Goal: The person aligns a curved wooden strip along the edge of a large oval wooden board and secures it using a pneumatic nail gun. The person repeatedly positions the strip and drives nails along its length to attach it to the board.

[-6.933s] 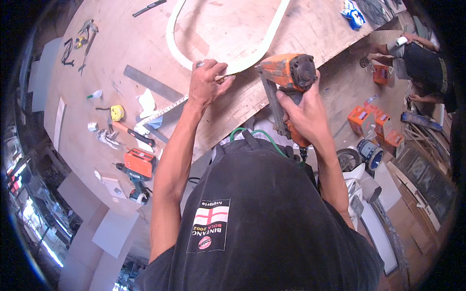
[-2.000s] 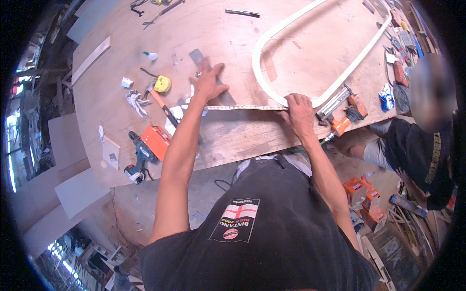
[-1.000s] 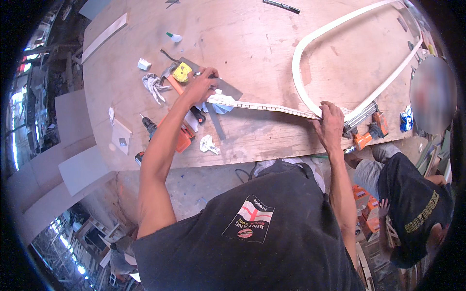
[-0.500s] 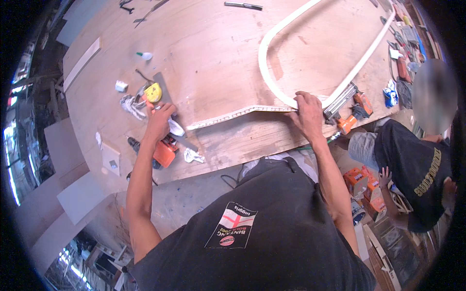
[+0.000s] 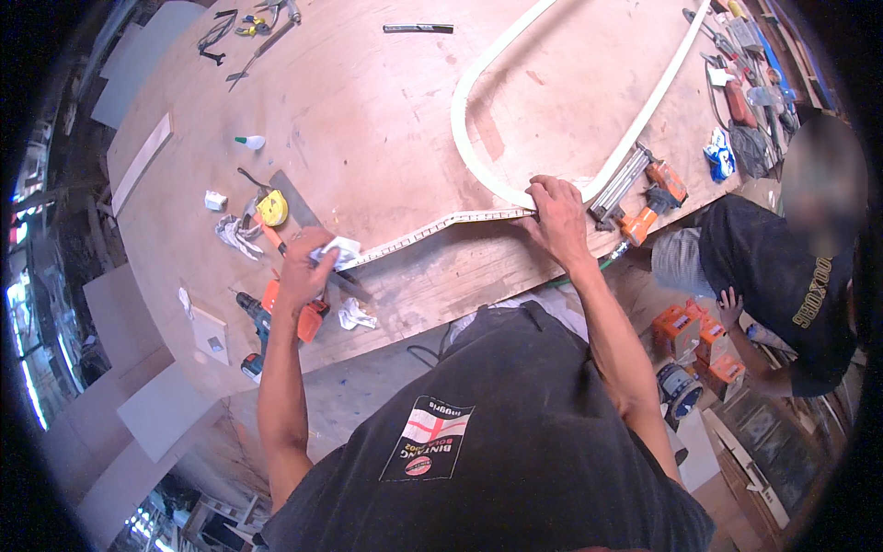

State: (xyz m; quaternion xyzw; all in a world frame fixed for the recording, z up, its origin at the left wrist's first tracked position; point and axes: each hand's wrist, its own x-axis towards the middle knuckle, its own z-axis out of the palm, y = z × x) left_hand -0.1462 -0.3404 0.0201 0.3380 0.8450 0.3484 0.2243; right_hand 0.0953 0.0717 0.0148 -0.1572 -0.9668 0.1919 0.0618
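Observation:
A bunched white rag [image 5: 344, 250] is gripped in my left hand [image 5: 303, 262], which is closed at the left end of a pale strip [image 5: 414, 237] with a row of dark marks along it. The strip runs near the table's front edge toward my right hand [image 5: 559, 221]. That hand is closed over the rounded bend of a white looped frame [image 5: 471, 152], fingers on top and thumb on the near side. Just right of it lies an orange and grey nail gun [image 5: 648, 198]. A yellow tape measure [image 5: 272, 208] sits beyond my left hand.
An orange and dark drill [image 5: 258, 317] lies beside my left forearm, near a second white rag [image 5: 357, 314]. A small bottle [image 5: 253, 143], pliers [image 5: 253, 26] and a black marker [image 5: 418, 28] are farther off on the wooden table [image 5: 368, 120]. At right stands another person [image 5: 768, 285].
My left hand has taken up the white rag and brought it to the strip's left end. My right hand keeps its hold on the frame. The whole view has shifted slightly.

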